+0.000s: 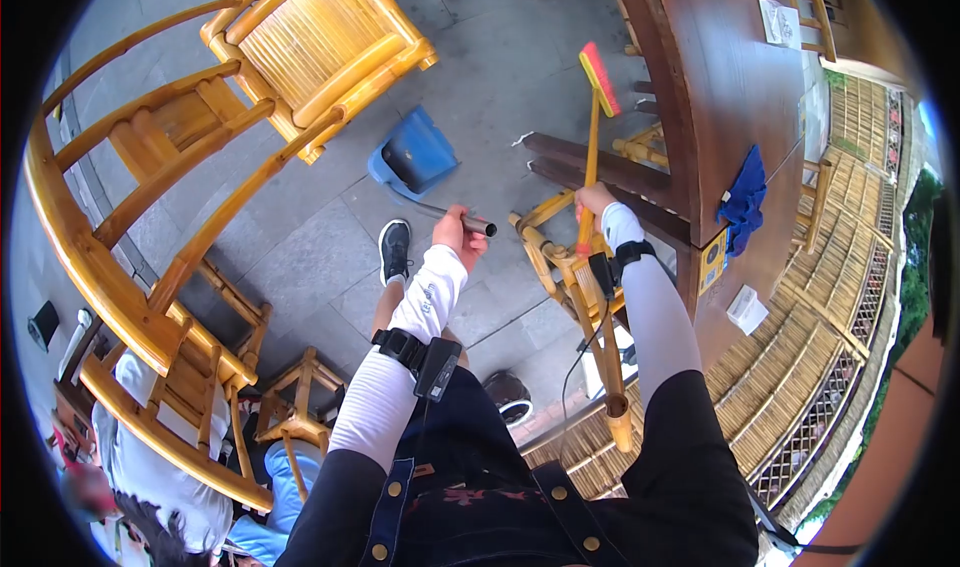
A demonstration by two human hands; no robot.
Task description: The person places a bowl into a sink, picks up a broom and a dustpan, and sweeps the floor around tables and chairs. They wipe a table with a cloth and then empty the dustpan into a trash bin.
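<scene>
Floor: grey stone paving (300, 237) under me, bamboo chairs around, looks free of litter from up here.
Left hand: my left hand (458, 235) is curled around the grey metal handle (455, 215) of the blue dustpan (412, 155), which rests on the paving just ahead of my shoe (394, 250).
Right hand: my right hand (593, 203) is closed around the yellow broom (597, 127) stick, red bristles lifted off the floor.
Progress: I judge the sweeping unfinished or paused; I cannot tell whether the pan holds anything.
Beyond: dark wooden surface (720, 77) with a blue cloth (745, 197).
</scene>
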